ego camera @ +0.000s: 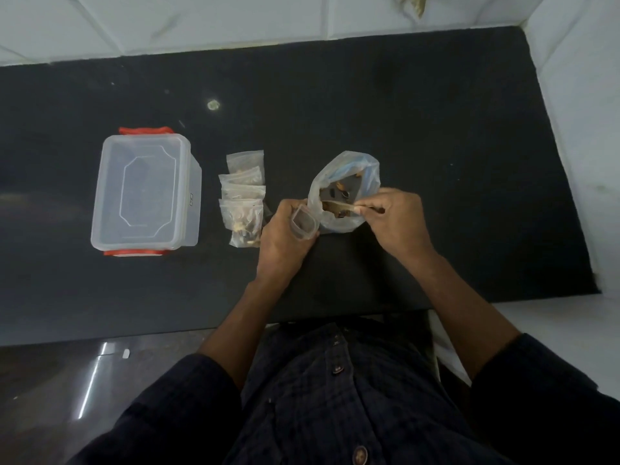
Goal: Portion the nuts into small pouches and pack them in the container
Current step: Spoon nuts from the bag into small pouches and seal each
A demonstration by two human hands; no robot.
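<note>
1. Left hand [285, 234] grips a small clear pouch [304, 225], fingers curled round it, mouth held open and facing up. Pouch looks empty, hard to be sure.
2. Right hand [399, 218] pinches the handle of a spoon [339, 207] between thumb and fingertips. Spoon bowl sits inside the big plastic bag [345, 193], among the nuts [340, 187].
3. Big bag stands open on the dark countertop [436, 129], just right of the left hand. The open pouch touches its near-left edge.
4. Filled pouches [243, 199]: a row of about four, overlapping, lying flat on the counter between the container and the left hand. Nearest one sits just beside the left hand's knuckles.
5. Container [144, 191]: clear plastic box, red clips at far and near ends, lid on top. Well left of the hands, near the pouch row but not touching it.
6. Small pale round spot [212, 105] on the counter, far side, apart from everything.
7. Person in a dark checked shirt [335, 397], sleeves pushed up, stands at the near counter edge.
8. White tiled wall [235, 18] behind and to the right.
</note>
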